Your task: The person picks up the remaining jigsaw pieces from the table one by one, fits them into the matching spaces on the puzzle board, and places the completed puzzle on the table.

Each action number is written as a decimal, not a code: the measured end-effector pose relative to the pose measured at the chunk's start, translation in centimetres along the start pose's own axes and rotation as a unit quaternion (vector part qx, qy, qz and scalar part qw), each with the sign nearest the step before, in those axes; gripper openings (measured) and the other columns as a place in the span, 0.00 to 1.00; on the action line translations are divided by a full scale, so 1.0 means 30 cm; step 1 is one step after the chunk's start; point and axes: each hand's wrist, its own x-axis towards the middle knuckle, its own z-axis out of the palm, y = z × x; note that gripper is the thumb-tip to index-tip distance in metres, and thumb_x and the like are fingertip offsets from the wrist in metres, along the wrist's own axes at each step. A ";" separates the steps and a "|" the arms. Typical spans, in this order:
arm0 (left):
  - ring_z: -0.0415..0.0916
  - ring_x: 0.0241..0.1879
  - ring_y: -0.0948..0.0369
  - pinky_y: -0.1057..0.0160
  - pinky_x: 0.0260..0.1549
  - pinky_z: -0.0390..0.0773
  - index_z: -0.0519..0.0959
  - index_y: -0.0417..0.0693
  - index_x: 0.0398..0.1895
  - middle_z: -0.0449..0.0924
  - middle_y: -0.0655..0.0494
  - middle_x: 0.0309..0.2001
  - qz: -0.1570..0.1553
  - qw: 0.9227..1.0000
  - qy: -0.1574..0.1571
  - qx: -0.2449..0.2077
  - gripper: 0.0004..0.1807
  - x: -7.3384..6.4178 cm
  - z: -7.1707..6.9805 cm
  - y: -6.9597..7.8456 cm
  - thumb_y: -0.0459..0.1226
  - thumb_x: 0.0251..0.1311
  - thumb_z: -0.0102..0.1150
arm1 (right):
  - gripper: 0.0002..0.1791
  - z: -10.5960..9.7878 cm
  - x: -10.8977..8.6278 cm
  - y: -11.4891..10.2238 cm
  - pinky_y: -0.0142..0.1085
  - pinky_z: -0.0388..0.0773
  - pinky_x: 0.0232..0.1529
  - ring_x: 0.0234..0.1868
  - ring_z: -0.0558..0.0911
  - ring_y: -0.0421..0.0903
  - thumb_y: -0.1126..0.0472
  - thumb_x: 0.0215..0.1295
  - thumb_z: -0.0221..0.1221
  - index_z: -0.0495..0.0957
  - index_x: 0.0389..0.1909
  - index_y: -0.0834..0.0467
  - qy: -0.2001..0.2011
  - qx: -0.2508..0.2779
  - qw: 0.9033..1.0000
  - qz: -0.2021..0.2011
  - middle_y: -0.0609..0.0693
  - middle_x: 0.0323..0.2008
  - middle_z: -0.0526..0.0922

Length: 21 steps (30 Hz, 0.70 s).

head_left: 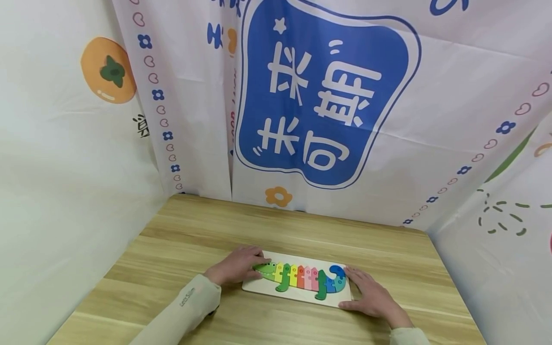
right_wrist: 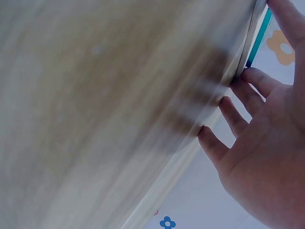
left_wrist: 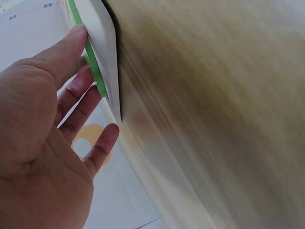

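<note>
A wooden crocodile puzzle (head_left: pixel 300 277) lies on a pale rectangular board (head_left: pixel 263 285). Its joined pieces are green, yellow, red, pink and blue. At the board's left end my left hand (head_left: pixel 238 264) touches the green head piece (head_left: pixel 267 272), thumb and fingers spread about its snout. In the left wrist view the thumb (left_wrist: pixel 76 36) meets that piece's green edge. Around the right end stretches my right hand (head_left: pixel 371 293), thumb at the near corner and fingers by the blue tail (head_left: pixel 339 278). In the right wrist view the fingertips (right_wrist: pixel 209 136) reach down to the tabletop.
Board and hands are on a wood-grain table (head_left: pixel 189 239). White printed cloth (head_left: pixel 198 120) hangs behind it and at both sides, with a large blue lettered patch (head_left: pixel 302 52) at the back.
</note>
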 end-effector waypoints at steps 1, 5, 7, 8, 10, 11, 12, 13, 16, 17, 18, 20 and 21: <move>0.75 0.55 0.59 0.47 0.61 0.74 0.79 0.53 0.69 0.78 0.58 0.55 0.001 1.000 0.001 -0.003 0.27 -0.001 -0.001 0.000 0.48 0.68 0.66 | 0.60 0.000 -0.001 0.000 0.70 0.65 0.68 0.76 0.63 0.67 0.31 0.51 0.73 0.63 0.79 0.57 0.001 -0.002 1.000 -0.001 0.58 0.78 0.64; 0.74 0.54 0.60 0.48 0.61 0.74 0.78 0.53 0.70 0.77 0.60 0.53 0.001 1.000 0.001 -0.008 0.28 -0.004 0.001 -0.001 0.48 0.69 0.65 | 0.59 0.000 -0.002 0.001 0.70 0.65 0.68 0.76 0.64 0.67 0.31 0.51 0.73 0.63 0.79 0.57 0.001 -0.005 1.000 -0.002 0.58 0.78 0.64; 0.73 0.53 0.61 0.48 0.60 0.74 0.76 0.52 0.71 0.77 0.60 0.53 -0.001 1.000 -0.001 -0.016 0.29 -0.004 0.002 -0.001 0.48 0.69 0.66 | 0.59 0.000 -0.002 0.002 0.70 0.65 0.67 0.76 0.63 0.67 0.31 0.51 0.73 0.63 0.79 0.57 0.002 -0.004 1.000 -0.003 0.58 0.78 0.64; 0.73 0.53 0.61 0.48 0.60 0.74 0.75 0.51 0.72 0.77 0.60 0.53 -0.004 1.000 -0.001 -0.022 0.30 -0.004 0.003 -0.001 0.47 0.69 0.66 | 0.59 0.000 -0.002 0.002 0.70 0.65 0.67 0.76 0.63 0.67 0.31 0.51 0.73 0.63 0.79 0.57 0.002 -0.004 1.000 -0.002 0.58 0.78 0.64; 0.72 0.55 0.61 0.46 0.62 0.73 0.72 0.51 0.74 0.76 0.59 0.55 -0.012 0.999 -0.004 -0.033 0.33 -0.005 0.006 -0.003 0.48 0.68 0.66 | 0.59 -0.001 -0.001 0.002 0.70 0.65 0.67 0.76 0.64 0.68 0.31 0.51 0.73 0.63 0.79 0.57 0.002 -0.004 1.000 -0.002 0.58 0.78 0.64; 0.73 0.57 0.60 0.46 0.64 0.72 0.70 0.52 0.76 0.76 0.58 0.57 -0.016 0.999 -0.005 -0.041 0.35 -0.006 0.007 -0.005 0.48 0.68 0.67 | 0.59 -0.001 0.000 0.003 0.70 0.65 0.67 0.76 0.64 0.67 0.31 0.51 0.73 0.63 0.79 0.57 0.001 -0.005 1.000 0.000 0.58 0.78 0.64; 0.73 0.60 0.58 0.45 0.65 0.72 0.69 0.52 0.77 0.76 0.57 0.59 -0.021 0.999 -0.005 -0.048 0.37 -0.008 0.008 -0.007 0.49 0.67 0.67 | 0.59 -0.001 0.001 0.003 0.70 0.65 0.67 0.76 0.63 0.67 0.31 0.51 0.73 0.63 0.79 0.57 0.001 -0.005 1.000 0.002 0.58 0.78 0.64; 0.72 0.63 0.56 0.44 0.67 0.71 0.67 0.53 0.78 0.76 0.56 0.62 -0.026 0.998 -0.006 -0.055 0.39 -0.011 0.009 -0.012 0.51 0.67 0.67 | 0.59 -0.001 0.001 0.004 0.70 0.65 0.68 0.76 0.63 0.67 0.31 0.51 0.73 0.63 0.79 0.57 0.000 -0.005 1.000 0.003 0.57 0.78 0.64; 0.67 0.72 0.49 0.40 0.72 0.66 0.63 0.55 0.80 0.70 0.52 0.73 -0.041 0.996 -0.011 -0.081 0.45 -0.025 0.009 -0.029 0.56 0.63 0.69 | 0.59 -0.001 0.002 0.005 0.70 0.65 0.68 0.76 0.63 0.67 0.31 0.51 0.73 0.63 0.79 0.57 0.000 -0.004 1.000 0.003 0.58 0.78 0.64; 0.64 0.75 0.47 0.39 0.73 0.64 0.62 0.56 0.81 0.67 0.51 0.75 -0.047 0.995 -0.015 -0.085 0.47 -0.031 0.008 -0.036 0.58 0.61 0.69 | 0.59 -0.001 0.001 0.005 0.70 0.65 0.68 0.76 0.63 0.67 0.31 0.51 0.73 0.63 0.79 0.57 0.000 -0.002 1.000 0.002 0.58 0.78 0.64; 0.62 0.76 0.46 0.38 0.73 0.63 0.61 0.56 0.81 0.65 0.50 0.77 -0.051 0.995 -0.017 -0.085 0.49 -0.038 0.008 -0.044 0.60 0.59 0.70 | 0.59 -0.001 0.000 0.004 0.71 0.65 0.67 0.76 0.63 0.68 0.31 0.51 0.73 0.63 0.79 0.57 0.000 0.000 1.000 0.001 0.58 0.78 0.64; 0.59 0.78 0.45 0.36 0.74 0.60 0.61 0.57 0.81 0.62 0.49 0.79 -0.056 0.994 -0.025 -0.085 0.53 -0.048 0.008 -0.057 0.62 0.55 0.72 | 0.59 -0.003 -0.002 0.003 0.71 0.65 0.67 0.76 0.63 0.68 0.31 0.51 0.73 0.63 0.79 0.57 0.001 0.002 1.000 -0.001 0.58 0.78 0.64; 0.57 0.79 0.45 0.36 0.74 0.59 0.60 0.58 0.82 0.61 0.49 0.80 -0.059 0.994 -0.029 -0.082 0.54 -0.053 0.008 -0.063 0.63 0.54 0.72 | 0.60 -0.005 -0.004 0.003 0.71 0.65 0.68 0.76 0.63 0.68 0.31 0.51 0.73 0.63 0.79 0.57 0.000 0.002 1.000 0.001 0.58 0.78 0.64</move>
